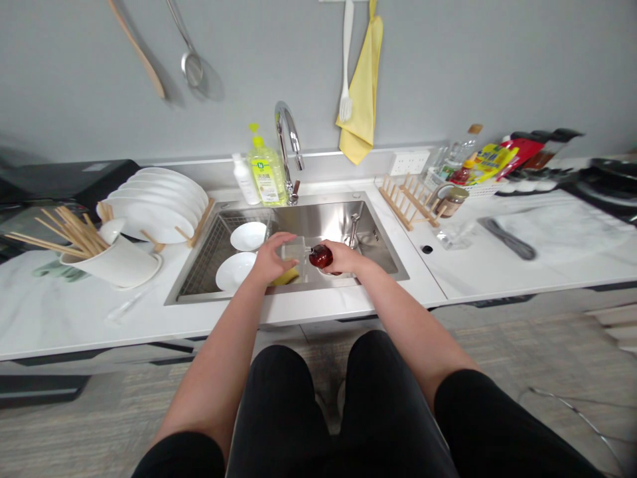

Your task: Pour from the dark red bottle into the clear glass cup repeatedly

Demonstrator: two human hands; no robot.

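Over the sink (318, 211), my left hand (271, 257) is wrapped round a clear see-through container (294, 249). My right hand (342, 256) grips a small reddish-brown bottle (321, 256), tilted so that its neck points left at the container. Whether anything flows out of the bottle is too small to tell. A yellow sponge (285, 276) lies below the container, partly hidden by my left hand. To the left in the sink are two white bowls (249, 236), the nearer one partly behind my left hand.
Behind the sink stand a faucet (283, 133), a dish soap bottle (266, 172) and a white bottle (245, 179). White plates (159, 192) and a chopstick holder (119, 259) are at left. A wooden rack (411, 202), a jar (454, 201) and a grey cable (508, 238) are at right.
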